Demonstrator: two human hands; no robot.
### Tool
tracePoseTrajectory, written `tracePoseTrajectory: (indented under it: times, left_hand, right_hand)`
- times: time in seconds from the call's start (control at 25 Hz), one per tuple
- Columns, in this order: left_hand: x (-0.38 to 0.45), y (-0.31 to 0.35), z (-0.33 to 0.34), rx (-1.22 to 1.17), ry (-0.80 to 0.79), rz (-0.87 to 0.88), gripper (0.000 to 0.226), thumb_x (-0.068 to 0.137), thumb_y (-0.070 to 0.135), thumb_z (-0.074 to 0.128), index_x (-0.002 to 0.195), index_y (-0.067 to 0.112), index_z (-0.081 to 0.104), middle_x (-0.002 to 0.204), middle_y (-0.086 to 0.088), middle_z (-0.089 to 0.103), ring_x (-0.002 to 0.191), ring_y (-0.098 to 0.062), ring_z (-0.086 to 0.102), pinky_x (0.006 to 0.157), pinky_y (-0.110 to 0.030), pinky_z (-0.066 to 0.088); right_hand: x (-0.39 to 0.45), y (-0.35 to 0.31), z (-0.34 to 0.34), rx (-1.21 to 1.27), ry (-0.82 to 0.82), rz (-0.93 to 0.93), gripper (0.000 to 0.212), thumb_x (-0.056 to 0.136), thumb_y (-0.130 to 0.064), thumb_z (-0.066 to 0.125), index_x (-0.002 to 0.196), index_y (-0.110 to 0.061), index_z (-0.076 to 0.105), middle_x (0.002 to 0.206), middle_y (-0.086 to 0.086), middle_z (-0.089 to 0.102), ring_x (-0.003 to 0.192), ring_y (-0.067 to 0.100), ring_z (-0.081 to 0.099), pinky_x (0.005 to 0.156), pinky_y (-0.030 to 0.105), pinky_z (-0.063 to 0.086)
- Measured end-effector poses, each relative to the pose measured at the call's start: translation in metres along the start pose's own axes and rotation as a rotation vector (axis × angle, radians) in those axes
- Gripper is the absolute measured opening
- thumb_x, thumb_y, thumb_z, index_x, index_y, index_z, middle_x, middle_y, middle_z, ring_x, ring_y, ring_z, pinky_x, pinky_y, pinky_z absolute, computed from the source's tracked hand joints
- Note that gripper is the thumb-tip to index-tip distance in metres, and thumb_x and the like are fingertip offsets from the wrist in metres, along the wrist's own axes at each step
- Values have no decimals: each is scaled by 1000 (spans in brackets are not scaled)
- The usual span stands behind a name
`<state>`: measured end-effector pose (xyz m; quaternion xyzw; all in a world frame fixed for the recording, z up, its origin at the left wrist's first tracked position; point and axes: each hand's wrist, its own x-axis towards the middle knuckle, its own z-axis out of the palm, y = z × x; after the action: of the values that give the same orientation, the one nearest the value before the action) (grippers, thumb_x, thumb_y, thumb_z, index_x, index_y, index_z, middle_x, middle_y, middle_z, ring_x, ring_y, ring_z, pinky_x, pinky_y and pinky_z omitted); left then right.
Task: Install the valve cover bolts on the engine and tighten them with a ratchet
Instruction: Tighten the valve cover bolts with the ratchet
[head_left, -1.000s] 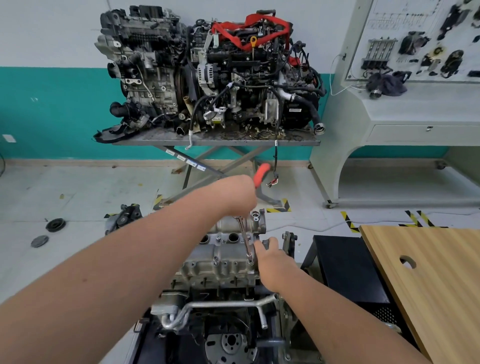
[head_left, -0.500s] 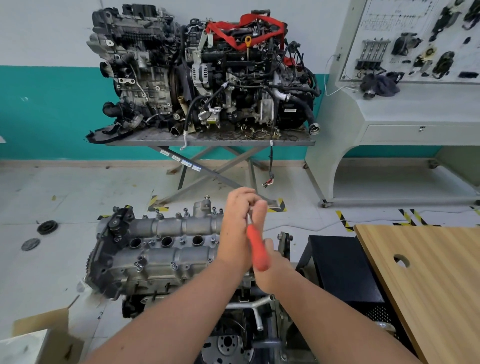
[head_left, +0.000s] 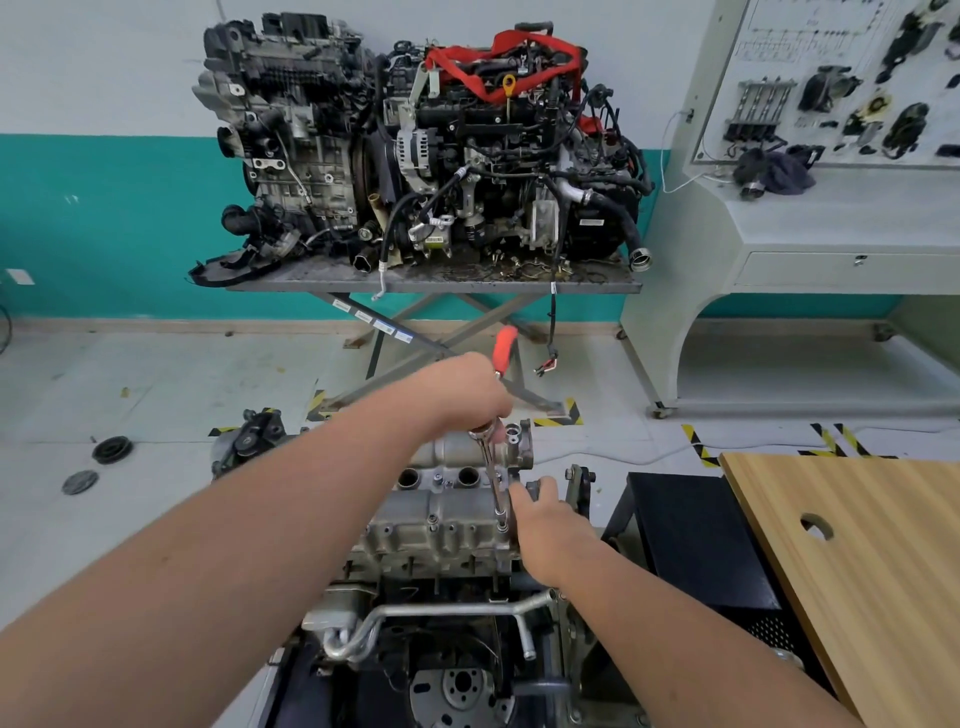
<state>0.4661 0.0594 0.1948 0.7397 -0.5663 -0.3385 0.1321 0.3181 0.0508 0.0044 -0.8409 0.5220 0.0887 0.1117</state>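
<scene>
- Since half a second ago, the left hand (head_left: 470, 392) has swung the ratchet (head_left: 496, 410) away from the body: its red handle (head_left: 505, 347), which then pointed down toward the person, now points up and away, above the knuckles.
- Left fingers are curled round the ratchet near its head; the extension (head_left: 496, 486) runs down from there to a socket seated on a bolt (head_left: 502, 526) at the right end of the valve cover (head_left: 441, 525).
- Right hand (head_left: 545, 525) rests just beside the socket, fingers lightly bent, fingertips touching the extension's lower end; whether it pinches the shaft or only steadies it I cannot tell.
- Valve cover sits on top of the engine (head_left: 441, 597) directly in front of the person, with two open round holes showing behind the left forearm and small bolts along its near edge.
- A metal pipe (head_left: 441, 616) crosses the engine's front below the cover.
- To the right stand a black box (head_left: 691, 535) and a wooden tabletop (head_left: 857, 561) with a round hole.
- Behind, two more engines (head_left: 415, 150) sit on a scissor table (head_left: 431, 283) against a teal and white wall.
- At far right is a grey display stand (head_left: 831, 223) carrying mounted parts.
</scene>
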Motion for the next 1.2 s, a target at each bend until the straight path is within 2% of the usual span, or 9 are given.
tracePoseTrajectory:
  times: [0.2, 0.28, 0.36, 0.44, 0.6, 0.76, 0.88, 1.04, 1.2]
  left_hand:
    - [-5, 24, 34, 894, 270, 519, 14, 91, 8, 54, 95, 21, 53, 71, 5, 56, 61, -15, 53, 56, -33, 38]
    - [-10, 11, 57, 956, 470, 884, 18, 92, 25, 60, 75, 22, 57, 65, 9, 53, 62, -15, 49, 59, -31, 35]
    - [-4, -9, 70, 615, 820, 1063, 42, 92, 43, 60, 59, 18, 55, 62, 6, 52, 63, -16, 43, 60, -28, 33]
    - [-5, -23, 78, 106, 928, 946, 46, 87, 50, 59, 60, 13, 55, 74, 6, 52, 73, -12, 42, 68, -22, 35]
    - [-18, -20, 108, -678, 651, 618, 30, 94, 52, 43, 100, 31, 63, 120, 14, 59, 119, 3, 51, 98, -18, 40]
    - [-17, -5, 96, -1481, 350, 69, 60, 98, 65, 31, 84, 25, 74, 79, -3, 74, 72, -16, 68, 67, -26, 50]
    - [-5, -20, 64, -1375, 93, -5, 45, 104, 41, 39, 89, 9, 66, 60, -8, 64, 52, -19, 59, 57, -28, 49]
    - [-1, -20, 30, -1057, -248, -111, 31, 99, 27, 44, 95, 8, 68, 59, -3, 62, 74, -25, 73, 82, -35, 49]
    - [1, -12, 17, -935, -290, -235, 20, 91, 19, 47, 90, 11, 65, 66, -2, 68, 87, -24, 75, 97, -37, 47]
  right_hand:
    - [-2, -3, -1, -4, -8, 7, 72, 81, 2, 55, 141, -22, 23, 127, 15, 31, 87, 28, 47, 69, 41, 47]
    - [-2, -3, -3, -37, -46, 4, 51, 86, -1, 51, 132, -19, 36, 126, 15, 41, 94, 29, 53, 70, 39, 47]
    - [1, -2, -4, -96, -63, -18, 39, 92, -5, 49, 129, -15, 45, 131, 14, 49, 106, 29, 57, 77, 38, 49]
    - [5, -2, 0, -30, -36, -16, 51, 93, -9, 51, 142, -16, 36, 137, 13, 45, 115, 28, 55, 87, 39, 49]
    - [3, 0, 4, 126, -26, 45, 46, 90, -8, 54, 122, -25, 26, 122, 8, 41, 98, 27, 57, 84, 43, 53]
    - [2, 0, 5, 33, 4, 16, 63, 81, -2, 58, 132, -22, 26, 125, 11, 29, 85, 27, 50, 70, 40, 48]
    - [4, 0, 8, 11, 18, 6, 79, 79, -1, 63, 141, -24, 21, 125, 13, 29, 87, 30, 53, 67, 40, 48]
    - [5, 0, 7, 1, 0, 26, 88, 76, 2, 63, 145, -26, 16, 129, 14, 27, 92, 31, 50, 68, 41, 47]
    - [5, -1, 7, 7, 6, 24, 89, 76, 2, 63, 145, -27, 15, 128, 14, 27, 95, 32, 52, 68, 41, 47]
